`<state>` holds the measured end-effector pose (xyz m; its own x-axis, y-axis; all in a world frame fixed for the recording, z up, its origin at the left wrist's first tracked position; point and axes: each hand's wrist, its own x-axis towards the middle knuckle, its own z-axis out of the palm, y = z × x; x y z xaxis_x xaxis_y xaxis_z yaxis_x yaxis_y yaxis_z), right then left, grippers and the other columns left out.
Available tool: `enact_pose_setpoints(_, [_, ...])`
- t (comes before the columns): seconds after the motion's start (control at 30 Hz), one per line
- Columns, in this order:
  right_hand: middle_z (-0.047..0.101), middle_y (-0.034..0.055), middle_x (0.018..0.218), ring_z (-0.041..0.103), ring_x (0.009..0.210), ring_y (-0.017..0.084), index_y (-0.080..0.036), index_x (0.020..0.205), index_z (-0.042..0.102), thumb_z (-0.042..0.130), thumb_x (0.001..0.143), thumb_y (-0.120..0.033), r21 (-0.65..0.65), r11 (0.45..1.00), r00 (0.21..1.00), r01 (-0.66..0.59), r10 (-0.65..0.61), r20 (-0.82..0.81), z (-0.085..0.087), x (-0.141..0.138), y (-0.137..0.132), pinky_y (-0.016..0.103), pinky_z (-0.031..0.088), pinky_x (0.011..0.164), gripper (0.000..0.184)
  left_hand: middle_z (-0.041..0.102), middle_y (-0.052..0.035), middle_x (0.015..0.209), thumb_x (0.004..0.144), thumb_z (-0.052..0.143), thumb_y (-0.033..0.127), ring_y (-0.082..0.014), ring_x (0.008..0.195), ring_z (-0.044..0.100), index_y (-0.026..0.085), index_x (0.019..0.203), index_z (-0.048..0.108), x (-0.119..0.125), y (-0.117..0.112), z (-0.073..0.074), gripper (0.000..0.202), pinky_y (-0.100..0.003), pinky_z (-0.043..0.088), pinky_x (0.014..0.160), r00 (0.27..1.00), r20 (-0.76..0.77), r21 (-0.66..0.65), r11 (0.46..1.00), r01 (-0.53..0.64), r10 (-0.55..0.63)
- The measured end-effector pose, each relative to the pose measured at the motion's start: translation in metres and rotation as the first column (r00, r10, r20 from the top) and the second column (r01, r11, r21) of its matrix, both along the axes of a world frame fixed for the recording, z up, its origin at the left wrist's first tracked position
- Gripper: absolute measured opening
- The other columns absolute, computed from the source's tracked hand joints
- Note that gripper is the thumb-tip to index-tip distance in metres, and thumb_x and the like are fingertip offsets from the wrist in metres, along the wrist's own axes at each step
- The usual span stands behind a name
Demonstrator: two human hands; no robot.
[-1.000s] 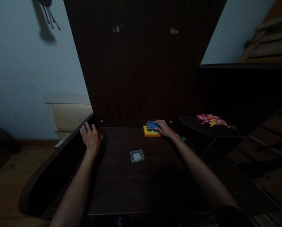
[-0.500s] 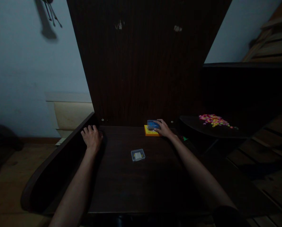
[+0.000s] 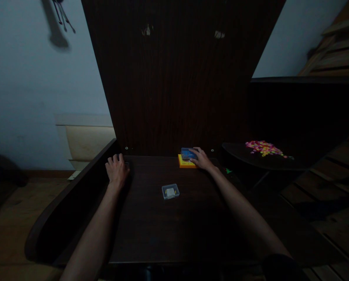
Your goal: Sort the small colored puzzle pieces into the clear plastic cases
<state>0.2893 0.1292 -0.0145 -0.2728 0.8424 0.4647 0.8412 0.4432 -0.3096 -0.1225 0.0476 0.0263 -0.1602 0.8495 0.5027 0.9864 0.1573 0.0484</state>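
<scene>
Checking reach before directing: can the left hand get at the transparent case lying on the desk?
Probably yes: nothing visible stands between the left hand and the transparent case, though whether that hand holds something is unclear.

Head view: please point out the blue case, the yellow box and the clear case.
Blue case (image 3: 186, 152): head view, on the uncovered part of its top.
Yellow box (image 3: 187, 165): head view, on its near side.
Clear case (image 3: 170, 191): head view, middle of its upper side.
</scene>
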Motion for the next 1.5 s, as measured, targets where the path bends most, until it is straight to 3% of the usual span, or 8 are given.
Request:
enact_pose_setpoints(0.17, [0.039, 0.0123, 0.140, 0.043, 0.127, 0.030, -0.025, 0.140, 0.047, 0.064, 0.080, -0.024, -0.020, 0.999, 1.000, -0.030, 0.030, -0.005, 0.005, 0.003, -0.005, 0.050, 0.035, 0.108, 0.062, 0.050, -0.0243, 0.132, 0.082, 0.050, 0.027, -0.0386, 0.114, 0.047, 0.006, 0.131, 0.049, 0.004, 0.001, -0.001, 0.053, -0.048, 0.043, 0.090, 0.998, 0.017, 0.023, 0.998, 0.054, -0.055])
enact_pose_setpoints(0.33, [0.036, 0.0139, 0.142, 0.036, 0.133, 0.032, -0.022, 0.143, 0.040, 0.063, 0.076, -0.022, 0.078, 0.997, 0.997, -0.004, 0.010, -0.079, 0.015, 0.004, -0.015, 0.052, 0.032, 0.110, 0.071, 0.050, -0.0252, 0.130, 0.079, 0.061, 0.037, -0.0419, 0.114, 0.046, 0.005, 0.140, 0.038, 0.010, -0.006, 0.002, 0.072, -0.055, 0.044, 0.089, 0.994, 0.098, 0.001, 0.999, -0.051, 0.051])
enact_pose_setpoints(0.43, [0.036, 0.0142, 0.142, 0.034, 0.134, 0.031, -0.021, 0.144, 0.037, 0.058, 0.075, -0.018, 0.146, 0.989, 0.993, 0.010, 0.007, -0.116, 0.018, 0.003, -0.027, 0.051, 0.030, 0.111, 0.072, 0.046, -0.0265, 0.134, 0.074, 0.069, 0.040, -0.0432, 0.117, 0.045, 0.007, 0.144, 0.031, 0.013, -0.009, 0.006, 0.087, -0.055, 0.048, 0.085, 0.988, 0.146, -0.077, 0.996, -0.040, 0.051])
enact_pose_setpoints(0.7, [0.040, 0.0134, 0.138, 0.037, 0.131, 0.031, -0.023, 0.140, 0.038, 0.054, 0.075, -0.019, 0.178, 0.984, 0.986, 0.013, 0.017, -0.166, 0.012, -0.004, -0.056, 0.053, 0.030, 0.111, 0.067, 0.049, -0.0247, 0.131, 0.079, 0.063, 0.029, -0.0377, 0.116, 0.048, 0.005, 0.147, 0.026, 0.018, 0.001, -0.003, 0.081, -0.047, 0.050, 0.089, 0.976, 0.112, -0.076, 0.978, 0.196, -0.187])
enact_pose_setpoints(0.83, [0.042, 0.0132, 0.137, 0.039, 0.127, 0.031, -0.023, 0.140, 0.040, 0.053, 0.076, -0.017, 0.175, 0.984, 0.983, -0.038, 0.068, -0.168, 0.013, -0.022, -0.068, 0.053, 0.032, 0.109, 0.066, 0.052, -0.0199, 0.129, 0.073, 0.069, 0.026, -0.0332, 0.119, 0.048, 0.009, 0.146, 0.026, 0.019, 0.011, -0.017, 0.086, -0.046, 0.043, 0.101, 0.887, 0.193, -0.034, 0.900, 0.434, -0.421])
enact_pose_setpoints(1.03, [0.047, 0.0119, 0.135, 0.042, 0.127, 0.029, -0.025, 0.139, 0.042, 0.050, 0.087, -0.022, 0.134, 0.970, 0.972, -0.202, 0.216, -0.093, 0.008, -0.068, -0.094, 0.053, 0.034, 0.109, 0.052, 0.055, -0.0135, 0.131, 0.076, 0.069, 0.032, -0.0269, 0.124, 0.048, 0.015, 0.139, 0.040, 0.041, 0.011, -0.031, 0.071, -0.043, 0.042, 0.105, 0.666, 0.331, 0.038, 0.714, 0.699, -0.669])
enact_pose_setpoints(1.2, [0.048, 0.0116, 0.135, 0.044, 0.129, 0.026, -0.026, 0.138, 0.044, 0.050, 0.094, -0.032, 0.091, 0.959, 0.954, -0.270, 0.279, -0.112, 0.002, -0.089, -0.099, 0.052, 0.035, 0.109, 0.045, 0.064, -0.0108, 0.122, 0.080, 0.067, 0.028, -0.0255, 0.116, 0.056, 0.018, 0.126, 0.057, 0.061, 0.006, -0.036, 0.049, -0.044, 0.046, 0.101, 0.544, 0.337, 0.085, 0.600, 0.795, -0.768])
enact_pose_setpoints(1.5, [0.039, 0.0103, 0.151, 0.033, 0.141, 0.025, -0.026, 0.149, 0.031, 0.053, 0.093, -0.038, 0.009, 0.927, 0.921, -0.376, 0.374, -0.111, -0.018, -0.098, -0.088, 0.050, 0.031, 0.115, 0.062, 0.067, -0.0097, 0.122, 0.087, 0.061, 0.031, -0.0231, 0.117, 0.059, 0.020, 0.123, 0.063, 0.078, 0.014, -0.055, 0.039, -0.042, 0.050, 0.100, 0.451, 0.347, 0.110, 0.513, 0.851, -0.822])
